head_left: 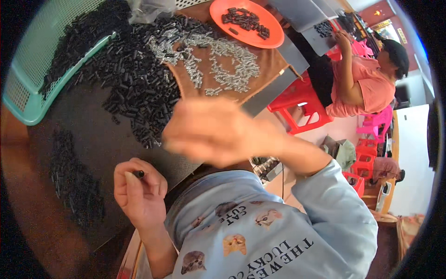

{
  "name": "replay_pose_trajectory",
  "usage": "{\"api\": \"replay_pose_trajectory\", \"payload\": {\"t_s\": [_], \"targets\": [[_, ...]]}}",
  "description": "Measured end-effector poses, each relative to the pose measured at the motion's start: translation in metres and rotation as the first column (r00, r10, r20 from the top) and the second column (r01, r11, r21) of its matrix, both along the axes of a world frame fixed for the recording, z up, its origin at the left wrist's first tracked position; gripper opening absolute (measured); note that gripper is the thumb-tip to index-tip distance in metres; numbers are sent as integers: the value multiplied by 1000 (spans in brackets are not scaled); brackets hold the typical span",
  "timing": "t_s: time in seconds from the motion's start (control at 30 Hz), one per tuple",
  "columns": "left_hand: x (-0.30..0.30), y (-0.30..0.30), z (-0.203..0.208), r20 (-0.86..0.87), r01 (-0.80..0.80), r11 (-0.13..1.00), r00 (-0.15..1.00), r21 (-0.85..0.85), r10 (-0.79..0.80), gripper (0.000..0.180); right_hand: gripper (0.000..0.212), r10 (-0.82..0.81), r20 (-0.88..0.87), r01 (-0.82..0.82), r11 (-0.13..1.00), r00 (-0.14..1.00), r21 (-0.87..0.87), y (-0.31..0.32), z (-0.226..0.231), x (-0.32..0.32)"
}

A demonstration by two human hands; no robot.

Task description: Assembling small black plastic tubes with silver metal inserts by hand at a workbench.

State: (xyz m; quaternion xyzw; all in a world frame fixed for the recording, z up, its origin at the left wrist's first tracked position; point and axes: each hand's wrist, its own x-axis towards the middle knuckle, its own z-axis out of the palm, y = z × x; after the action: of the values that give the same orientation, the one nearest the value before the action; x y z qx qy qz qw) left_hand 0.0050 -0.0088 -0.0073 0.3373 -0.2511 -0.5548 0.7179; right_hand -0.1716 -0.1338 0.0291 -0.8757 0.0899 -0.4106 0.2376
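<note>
My left hand (138, 197) is closed in a pinch around a small black tube (139, 174), its open end facing up. Over the table's near edge, my right hand (211, 132) is smeared by motion, so its fingers and anything in them cannot be made out. Beyond it lies a brown cloth (271, 65) strewn with small silvery metal pieces (239, 69) that look like springs. A large heap of short black tubes (139, 79) spreads to the left of the cloth. Another group of thin black pieces (74, 181) lies at the left of the dark tabletop (88, 118).
A green plastic basket (29, 114) lies tipped at the far left, black tubes spilling from it. An orange plate (262, 18) with black pieces stands at the back, near a clear plastic bag (151, 9). Right of the table are a red stool (302, 104) and a seated person (364, 83).
</note>
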Motion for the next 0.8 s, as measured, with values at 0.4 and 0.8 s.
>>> {"api": "replay_pose_trajectory", "payload": {"t_s": [0.4,0.8], "targets": [[3,0,0,-11,87,996,996,-19,-87,27,16,-372,-492,362,924,787,-120,-83,7,-95],[2,0,-1,-14,98,994,995,-53,-99,27,17,-339,-625,313,937,703,-156,-98,20,-90]]}}
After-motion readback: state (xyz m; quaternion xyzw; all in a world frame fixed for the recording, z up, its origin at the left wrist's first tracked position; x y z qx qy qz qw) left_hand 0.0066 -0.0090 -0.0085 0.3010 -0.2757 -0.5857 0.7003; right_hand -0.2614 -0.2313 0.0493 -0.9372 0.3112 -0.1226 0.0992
